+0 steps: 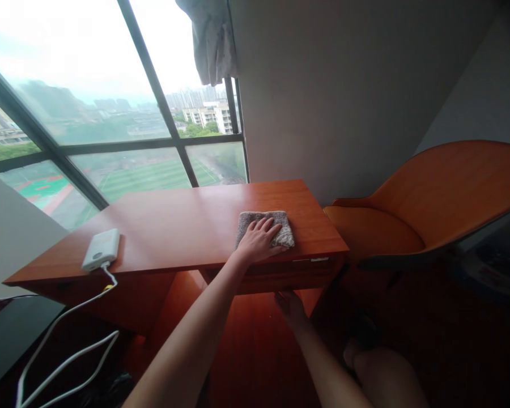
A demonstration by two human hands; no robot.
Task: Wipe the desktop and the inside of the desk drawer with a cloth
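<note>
My left hand lies flat, palm down, on a folded grey cloth near the right front of a reddish wooden desk. Its fingers are stretched out over the cloth, so the hand is open. My right hand hangs lower, in shadow just beneath the desk's front drawer. Its fingers are too dark to make out, and I see nothing in it.
A white power adapter sits at the desk's left front, and its white cable trails to the floor. An orange moulded chair stands right of the desk. A large window with a bunched curtain is behind. My knee shows at bottom right.
</note>
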